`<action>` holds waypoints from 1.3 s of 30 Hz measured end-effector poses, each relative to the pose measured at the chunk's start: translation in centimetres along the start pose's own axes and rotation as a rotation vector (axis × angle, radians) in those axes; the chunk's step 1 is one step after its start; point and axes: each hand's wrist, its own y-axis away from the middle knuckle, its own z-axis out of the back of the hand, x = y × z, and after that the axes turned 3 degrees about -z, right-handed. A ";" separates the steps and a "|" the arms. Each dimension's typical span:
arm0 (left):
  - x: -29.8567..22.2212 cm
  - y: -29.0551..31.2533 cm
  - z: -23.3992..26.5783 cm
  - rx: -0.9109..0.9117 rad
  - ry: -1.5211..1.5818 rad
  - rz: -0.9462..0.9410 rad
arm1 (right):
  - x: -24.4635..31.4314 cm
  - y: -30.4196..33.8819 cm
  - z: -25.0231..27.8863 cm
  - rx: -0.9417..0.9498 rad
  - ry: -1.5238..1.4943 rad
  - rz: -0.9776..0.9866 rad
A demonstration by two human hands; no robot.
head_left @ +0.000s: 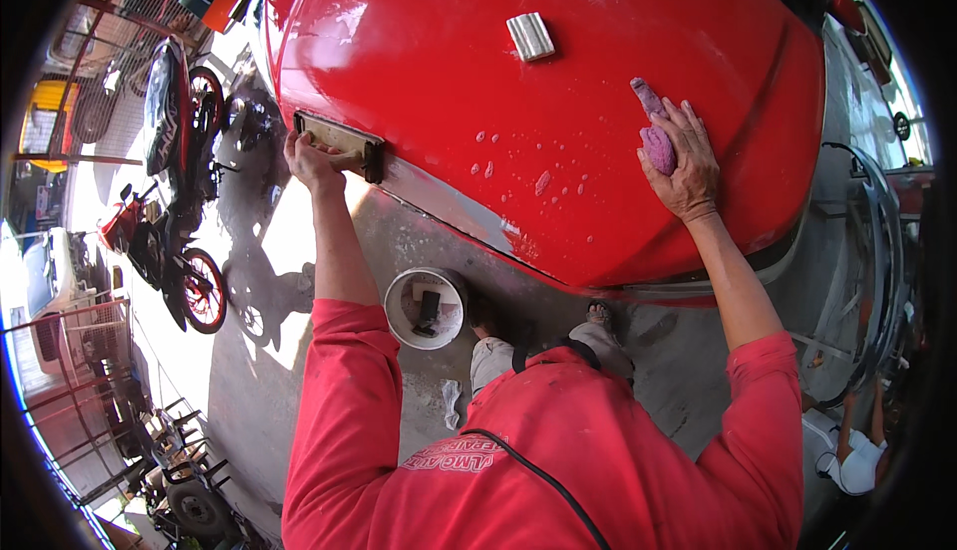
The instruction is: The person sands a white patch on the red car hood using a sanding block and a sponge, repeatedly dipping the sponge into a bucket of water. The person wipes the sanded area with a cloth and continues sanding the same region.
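Observation:
A glossy red car panel (439,62), which looks like a hood, spreads out in front of me. At its left edge my left hand (315,161) grips a tan sanding block (351,145) with dark clamps at its ends. A pale grey bare strip (449,196) runs along the near edge beside it. My right hand (688,173) rests on the panel's right part, its thumb and fingers around a wet, wrung purple cloth (658,149). Foamy drops (542,183) dot the paint between my hands. Farther back lies a whitish, ridged, folded pad (530,37).
A white bucket (393,301) holding dark blocks stands on the concrete by my feet, with a white scrap (452,404) nearby. A red-and-black motorcycle (171,181) is parked at left. Curved car parts (882,281) stand at right, where another person (859,462) is partly visible.

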 end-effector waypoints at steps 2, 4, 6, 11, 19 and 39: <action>0.0 6.6 -1.8 0.006 0.058 -0.002 | -0.6 -0.5 0.6 0.019 -0.030 0.064; 0.3 12.1 -2.3 -0.024 0.068 -0.050 | -0.3 -1.0 0.4 0.037 -0.064 0.135; 1.8 17.2 -1.6 -0.028 0.025 -0.092 | 0.0 -1.3 0.5 0.074 -0.123 0.236; 5.0 40.0 -3.4 0.009 -0.008 0.000 | -3.0 -1.9 2.1 0.181 -0.207 0.455; 0.4 23.4 0.3 -0.120 -0.081 -0.063 | -1.2 -2.2 1.6 0.104 -0.303 0.461; 3.9 32.0 -3.3 -0.031 -0.119 -0.123 | -2.4 -1.9 1.2 0.095 -0.272 0.440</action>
